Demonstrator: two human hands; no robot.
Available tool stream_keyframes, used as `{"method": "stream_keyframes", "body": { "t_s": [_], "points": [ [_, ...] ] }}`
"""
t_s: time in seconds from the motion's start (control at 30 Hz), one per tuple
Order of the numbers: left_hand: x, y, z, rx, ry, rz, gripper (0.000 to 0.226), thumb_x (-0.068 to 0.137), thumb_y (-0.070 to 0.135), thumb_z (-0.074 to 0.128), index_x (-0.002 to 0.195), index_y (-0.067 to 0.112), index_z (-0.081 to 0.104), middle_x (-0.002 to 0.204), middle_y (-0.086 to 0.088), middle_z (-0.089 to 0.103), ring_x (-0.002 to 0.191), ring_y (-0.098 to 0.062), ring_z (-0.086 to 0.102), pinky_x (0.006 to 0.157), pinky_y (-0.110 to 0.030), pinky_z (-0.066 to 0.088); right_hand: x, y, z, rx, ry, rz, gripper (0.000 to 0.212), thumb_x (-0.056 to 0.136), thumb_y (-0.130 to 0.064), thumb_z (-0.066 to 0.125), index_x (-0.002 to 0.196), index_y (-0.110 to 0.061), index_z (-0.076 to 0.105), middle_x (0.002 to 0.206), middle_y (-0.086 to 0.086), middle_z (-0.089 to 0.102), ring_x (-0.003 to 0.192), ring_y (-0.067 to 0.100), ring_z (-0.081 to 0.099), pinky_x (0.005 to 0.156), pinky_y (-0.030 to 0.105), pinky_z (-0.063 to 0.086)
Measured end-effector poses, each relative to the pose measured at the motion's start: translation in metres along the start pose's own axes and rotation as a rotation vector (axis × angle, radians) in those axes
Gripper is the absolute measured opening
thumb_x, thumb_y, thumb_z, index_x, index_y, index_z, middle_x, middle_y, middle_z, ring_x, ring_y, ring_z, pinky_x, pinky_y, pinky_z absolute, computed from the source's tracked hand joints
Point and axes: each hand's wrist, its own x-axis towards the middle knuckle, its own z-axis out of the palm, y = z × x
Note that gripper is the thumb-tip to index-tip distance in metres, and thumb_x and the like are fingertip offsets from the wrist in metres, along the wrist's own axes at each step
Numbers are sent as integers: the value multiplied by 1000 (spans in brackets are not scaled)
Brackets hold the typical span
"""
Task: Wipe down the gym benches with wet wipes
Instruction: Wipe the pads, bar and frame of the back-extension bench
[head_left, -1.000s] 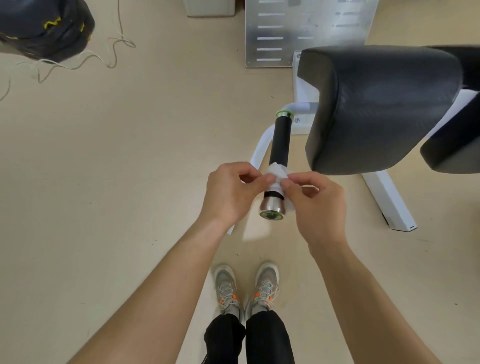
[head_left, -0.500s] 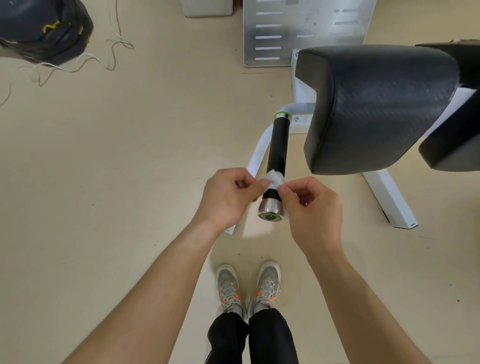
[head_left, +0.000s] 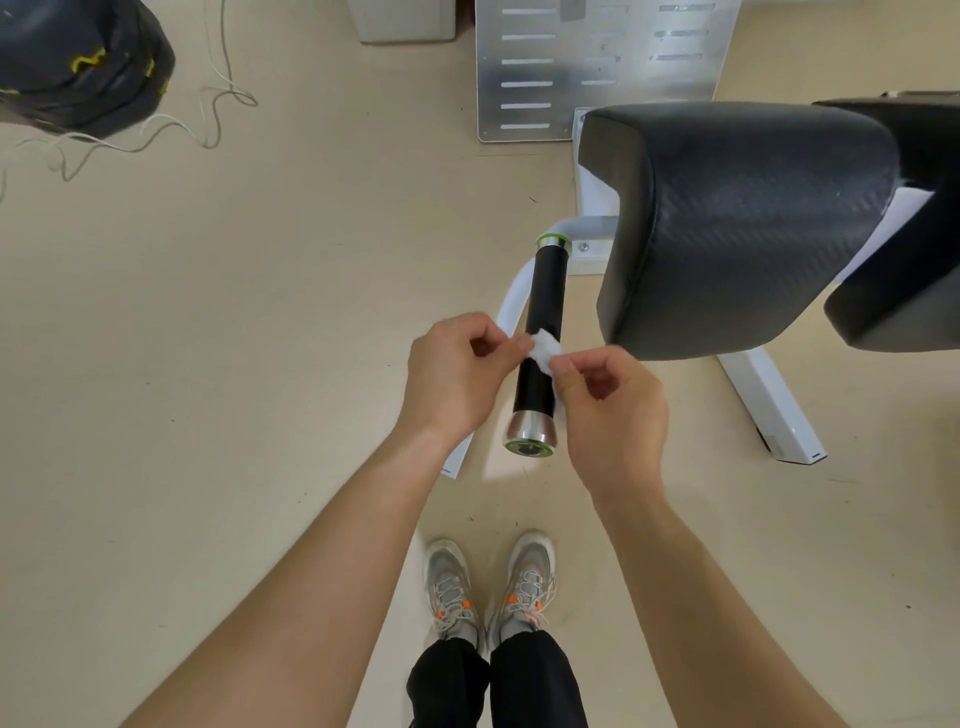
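Note:
A small crumpled white wet wipe (head_left: 545, 352) is pinched between the fingertips of my left hand (head_left: 457, 374) and my right hand (head_left: 613, 410). Both hands hover over a black handle bar (head_left: 543, 312) with silver, green-ringed end caps, which sticks out toward me from a white gym bench frame (head_left: 769, 400). The wipe lies against the bar's middle. The bench's black padded cushion (head_left: 737, 218) sits to the right of the bar, and a second black pad (head_left: 914, 280) shows at the right edge.
A perforated metal plate (head_left: 597, 67) lies on the beige floor beyond the bench. A dark bag (head_left: 78, 62) with white cords (head_left: 208, 114) sits at the top left. My shoes (head_left: 488, 587) stand below the bar's end.
The wipe has been bunched smaller between my fingertips and now sits higher up the bar, farther from the silver end cap. Both hands shifted slightly away from me.

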Motion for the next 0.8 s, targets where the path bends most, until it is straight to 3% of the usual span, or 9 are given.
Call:
{"method": "stream_keyframes", "body": {
  "t_s": [0.1, 0.17, 0.27, 0.4, 0.47, 0.57, 0.67, 0.8],
  "points": [
    [-22, -6, -6, -15, -13, -46, 29, 86, 38, 76, 65, 22, 64, 58, 11, 53, 51, -4, 43, 51, -14, 35, -11, -2, -10, 33, -46, 5, 19, 93, -18, 71, 82, -34, 70, 75, -27, 68, 73, -4, 62, 61, 6, 45],
    [-27, -6, -6, -14, 24, -34, 23, 84, 37, 78, 70, 26, 64, 65, 15, 58, 55, -2, 47, 54, -14, 36, -13, -5, -15, 80, -64, 18, 22, 92, -15, 71, 89, -37, 70, 79, -30, 69, 77, -4, 64, 64, 6, 47],
    [-25, 2, -6, -5, 91, 39, 17, 83, 27, 80, 85, 32, 63, 86, 15, 62, 68, 0, 52, 64, -12, 42, -11, -10, -18, 99, -35, 21, 18, 90, -18, 74, 99, -34, 72, 84, -26, 70, 79, -2, 65, 65, 7, 48],
    [-27, 9, -4, -85, 41, 108, 28, 93, 8, 64, 94, 36, 67, 84, 18, 69, 75, -1, 63, 68, -15, 50, -5, -18, -11, 74, -13, -9, 18, 89, -15, 75, 95, -32, 73, 81, -20, 72, 78, 0, 67, 64, 8, 48],
    [-29, 13, -3, -141, 15, 92, 26, 96, 11, 58, 104, 34, 68, 89, 13, 71, 81, -4, 66, 72, -20, 54, -3, -19, -6, 92, 4, -1, 15, 89, -12, 75, 92, -26, 72, 80, -14, 73, 75, 2, 69, 62, 8, 49],
    [-27, 15, -2, -219, -14, 88, 20, 95, 21, 65, 113, 31, 70, 97, 10, 71, 86, -3, 66, 72, -13, 51, -3, -18, -1, 127, 58, 17, 7, 89, -14, 76, 92, -20, 73, 85, -6, 74, 75, 1, 70, 62, 7, 48],
    [-19, 11, 1, -203, -42, 96, 17, 88, 21, 77, 103, 27, 74, 100, 9, 71, 86, -6, 66, 75, -17, 53, -4, -15, -1, 133, 87, 14, 13, 94, -11, 68, 96, -21, 75, 87, -12, 74, 81, 2, 70, 67, 8, 49],
    [-2, 7, 8, -138, 13, 118, 10, 82, 17, 82, 84, 25, 76, 88, 8, 70, 81, -9, 65, 76, -25, 54, -4, -13, -1, 70, 129, -13, 16, 97, -12, 61, 99, -21, 73, 91, -11, 71, 83, 0, 65, 66, 6, 47]
  ]
}}
